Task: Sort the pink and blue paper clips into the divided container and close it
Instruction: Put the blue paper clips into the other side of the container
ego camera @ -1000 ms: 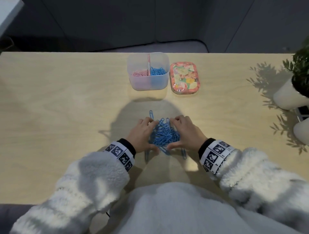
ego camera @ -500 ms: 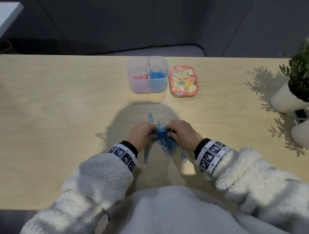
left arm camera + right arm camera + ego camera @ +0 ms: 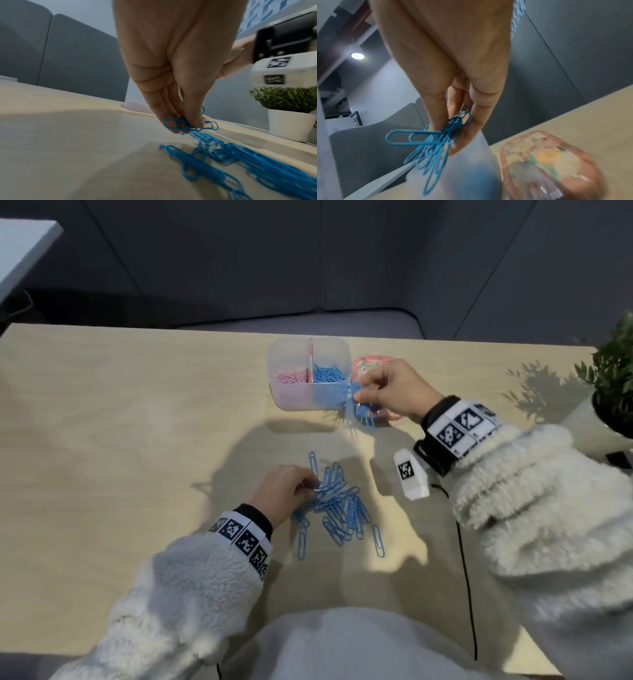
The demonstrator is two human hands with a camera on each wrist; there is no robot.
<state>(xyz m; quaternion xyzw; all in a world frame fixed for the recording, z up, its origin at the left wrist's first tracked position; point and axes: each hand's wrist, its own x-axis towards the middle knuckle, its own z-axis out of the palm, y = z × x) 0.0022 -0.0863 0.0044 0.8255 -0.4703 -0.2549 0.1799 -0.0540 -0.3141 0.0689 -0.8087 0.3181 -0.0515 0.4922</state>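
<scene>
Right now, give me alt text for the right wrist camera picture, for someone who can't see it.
A right hand pinches a bunch of blue paper clips that dangles from its fingertips above the translucent divided container. The flowery pink lid lies on the wooden table to the right, blurred.

An office-style room, by the look of it. A pale wood counter (image 3: 137,422) runs wide, backed by dark grey wall panels (image 3: 308,258) and the rounded edge of a grey upholstered seat (image 3: 342,321) just beyond it. Off to the right stands a small green plant (image 3: 284,99) in a white pot (image 3: 289,125). The right wrist view looks up at a round ceiling light (image 3: 357,56) set in an open, dark ceiling, and a white surface corner (image 3: 24,248) juts in at top left.
</scene>
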